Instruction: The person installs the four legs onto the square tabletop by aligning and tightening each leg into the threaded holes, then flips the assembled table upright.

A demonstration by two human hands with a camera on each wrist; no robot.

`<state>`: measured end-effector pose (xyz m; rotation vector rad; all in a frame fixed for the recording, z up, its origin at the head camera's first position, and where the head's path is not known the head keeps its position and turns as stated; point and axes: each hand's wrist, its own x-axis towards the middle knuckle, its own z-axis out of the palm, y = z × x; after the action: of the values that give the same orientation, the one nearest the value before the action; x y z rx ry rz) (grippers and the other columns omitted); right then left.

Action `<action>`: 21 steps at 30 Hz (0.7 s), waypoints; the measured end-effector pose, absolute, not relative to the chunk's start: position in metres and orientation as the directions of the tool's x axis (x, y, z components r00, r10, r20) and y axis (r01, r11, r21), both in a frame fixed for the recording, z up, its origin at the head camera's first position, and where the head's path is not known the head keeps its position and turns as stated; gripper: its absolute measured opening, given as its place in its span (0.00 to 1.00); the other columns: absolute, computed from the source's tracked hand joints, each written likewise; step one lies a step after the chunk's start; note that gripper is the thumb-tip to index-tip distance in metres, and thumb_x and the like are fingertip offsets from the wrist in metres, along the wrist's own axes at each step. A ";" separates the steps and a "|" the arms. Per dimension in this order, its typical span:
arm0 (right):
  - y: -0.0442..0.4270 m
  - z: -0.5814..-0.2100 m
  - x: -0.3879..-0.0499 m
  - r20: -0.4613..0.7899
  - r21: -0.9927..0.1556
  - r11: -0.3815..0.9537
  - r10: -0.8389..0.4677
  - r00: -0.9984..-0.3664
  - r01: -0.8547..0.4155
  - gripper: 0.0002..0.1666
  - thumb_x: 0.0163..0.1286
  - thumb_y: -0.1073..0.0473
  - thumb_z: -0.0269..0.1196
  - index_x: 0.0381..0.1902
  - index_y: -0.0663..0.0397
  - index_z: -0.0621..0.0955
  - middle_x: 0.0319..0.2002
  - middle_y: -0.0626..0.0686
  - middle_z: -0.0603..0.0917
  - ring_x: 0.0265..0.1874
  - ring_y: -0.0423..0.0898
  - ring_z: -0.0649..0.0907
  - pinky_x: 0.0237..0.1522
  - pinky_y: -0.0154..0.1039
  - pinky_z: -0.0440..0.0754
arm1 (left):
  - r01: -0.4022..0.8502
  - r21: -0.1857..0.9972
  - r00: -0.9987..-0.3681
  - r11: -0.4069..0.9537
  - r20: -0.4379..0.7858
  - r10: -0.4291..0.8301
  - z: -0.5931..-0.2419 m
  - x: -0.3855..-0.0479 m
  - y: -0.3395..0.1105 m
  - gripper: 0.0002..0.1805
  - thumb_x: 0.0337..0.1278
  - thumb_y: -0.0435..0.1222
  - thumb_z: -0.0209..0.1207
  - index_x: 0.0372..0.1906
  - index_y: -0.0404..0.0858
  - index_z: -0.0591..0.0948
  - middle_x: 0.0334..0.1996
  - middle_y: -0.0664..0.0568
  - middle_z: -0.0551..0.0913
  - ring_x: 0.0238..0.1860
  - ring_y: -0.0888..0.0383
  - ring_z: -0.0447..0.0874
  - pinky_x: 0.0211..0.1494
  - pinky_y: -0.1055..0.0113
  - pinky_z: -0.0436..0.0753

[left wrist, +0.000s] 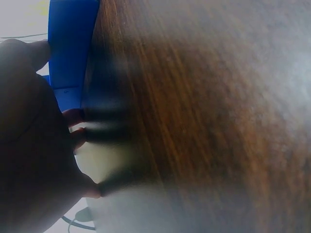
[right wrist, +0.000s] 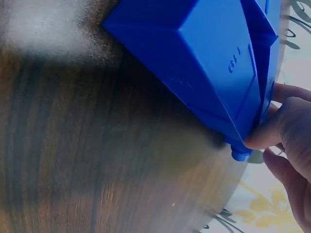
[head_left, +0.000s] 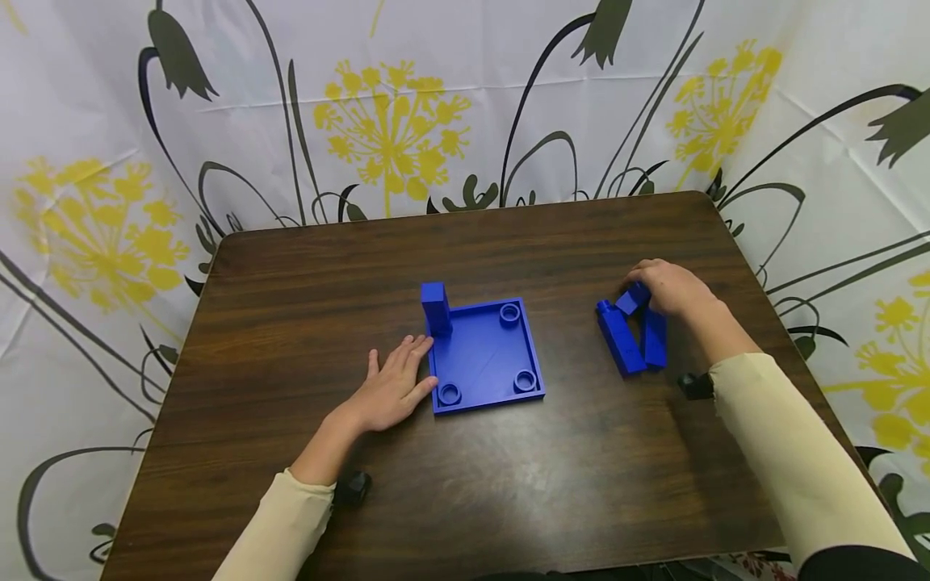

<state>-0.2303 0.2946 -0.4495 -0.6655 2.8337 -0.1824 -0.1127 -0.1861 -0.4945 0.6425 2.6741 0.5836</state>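
The blue square tray (head_left: 485, 351) lies flat on the brown table (head_left: 327, 282), and I take it as my landmark. One blue leg (head_left: 436, 308) stands upright at its far left corner; round sockets (head_left: 510, 315) show at the other three.

At the tray's left edge I see the left hand (head_left: 395, 387) with fingers spread, palm down, thumb and a fingertip touching the rim. Well to the tray's right, the right hand (head_left: 672, 289) bends over three loose blue legs (head_left: 619, 339), which lie close together. Its thumb and fingers pinch at their far end; I cannot tell which leg is in the grip. My right wrist feed shows raised lettering on one leg and a peg at its end.

The tabletop has a dark wood grain and rounded far corners, and it takes a pale gloss on the near side of the tray. Beyond the tray, past the table's far edge, hangs a creased white cloth (head_left: 465, 48) printed with yellow flower heads (head_left: 392, 133) and grey-green bell blooms (head_left: 178, 52) on dark stems. The same print shows past both sides of the table. Pale yellow sleeves (head_left: 792, 436) cover both forearms.
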 end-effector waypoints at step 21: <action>0.299 -0.460 -0.229 -0.101 -0.210 0.892 -0.427 -0.899 -0.400 0.28 0.54 0.79 0.62 0.55 0.66 0.78 0.52 0.67 0.79 0.55 0.66 0.76 0.54 0.62 0.73 | 0.359 0.445 -0.841 0.821 -0.228 0.491 -0.494 -0.113 -0.187 0.37 0.76 0.57 0.36 0.79 0.47 0.43 0.79 0.47 0.43 0.78 0.49 0.33 0.66 0.31 0.30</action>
<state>-0.2295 0.2989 -0.4601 -0.6402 2.9143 -0.2768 -0.1133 -0.1875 -0.4939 0.6436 2.6703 0.5580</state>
